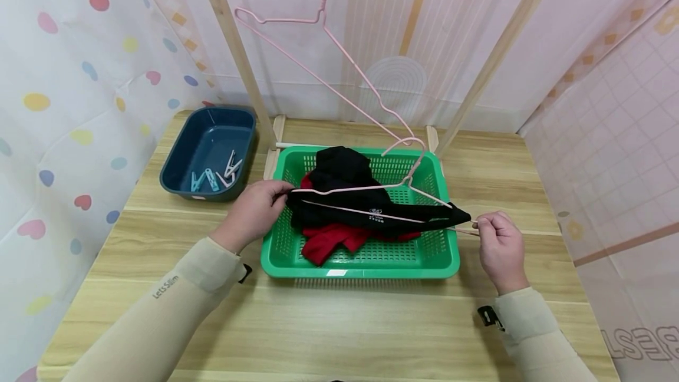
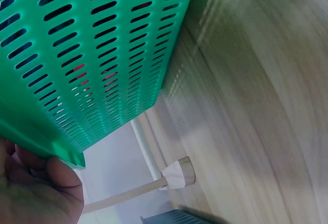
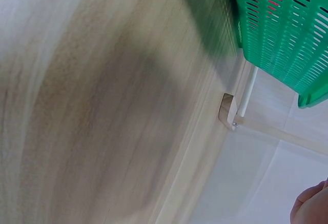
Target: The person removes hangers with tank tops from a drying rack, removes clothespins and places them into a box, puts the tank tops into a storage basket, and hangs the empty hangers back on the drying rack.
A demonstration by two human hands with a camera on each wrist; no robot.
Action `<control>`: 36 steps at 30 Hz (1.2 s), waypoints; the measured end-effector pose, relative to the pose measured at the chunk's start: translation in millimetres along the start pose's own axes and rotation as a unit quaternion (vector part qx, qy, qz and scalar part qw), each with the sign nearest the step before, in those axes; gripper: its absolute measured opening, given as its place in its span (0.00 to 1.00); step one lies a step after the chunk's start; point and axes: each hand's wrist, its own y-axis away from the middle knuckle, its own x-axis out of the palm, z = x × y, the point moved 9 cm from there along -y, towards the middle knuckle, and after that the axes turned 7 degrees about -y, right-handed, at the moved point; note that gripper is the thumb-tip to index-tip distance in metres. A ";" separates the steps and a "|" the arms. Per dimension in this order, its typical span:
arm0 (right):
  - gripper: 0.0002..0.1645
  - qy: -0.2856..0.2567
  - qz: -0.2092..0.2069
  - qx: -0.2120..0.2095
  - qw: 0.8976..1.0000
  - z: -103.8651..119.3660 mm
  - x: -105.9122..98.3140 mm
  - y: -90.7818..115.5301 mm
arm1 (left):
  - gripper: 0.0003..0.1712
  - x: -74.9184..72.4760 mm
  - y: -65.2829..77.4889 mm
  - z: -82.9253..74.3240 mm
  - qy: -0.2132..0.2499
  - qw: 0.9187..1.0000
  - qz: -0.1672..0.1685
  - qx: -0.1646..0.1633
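A pink clothes hanger (image 1: 416, 165) lies across a black garment (image 1: 345, 200) with small white print, over the green basket (image 1: 363, 273). At the garment's left end my left hand (image 1: 253, 211) pinches the black cloth, close to the hanger's left end. My right hand (image 1: 501, 246) pinches the hanger's right end, just past the pointed tip of the cloth. More black cloth (image 1: 342, 164) and a red garment (image 1: 331, 241) lie in the basket. In the left wrist view, the left hand's fingers (image 2: 64, 171) appear by the basket's rim; what they hold is hidden there.
A second pink hanger (image 1: 350, 55) hangs behind the basket, within a wooden rack (image 1: 230, 34). To the left stands a dark blue basin (image 1: 177, 187) with several clothespins (image 1: 212, 179). Patterned cloth walls (image 1: 79, 134) border the wooden table (image 1: 371, 335).
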 end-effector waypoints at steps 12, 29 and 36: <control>0.15 -0.006 -0.009 -0.003 1.000 1.9 -2.7 0.8 | 0.14 2.4 0.1 -12.2 -0.084 0.996 0.005 0.030; 0.14 0.009 0.011 -0.031 0.999 20.8 5.2 -6.0 | 0.32 -12.7 7.5 -25.5 0.063 0.997 -0.004 0.048; 0.14 0.002 0.038 -0.064 0.997 34.5 15.9 -10.9 | 0.23 -18.9 8.7 -37.4 0.054 0.996 -0.023 0.072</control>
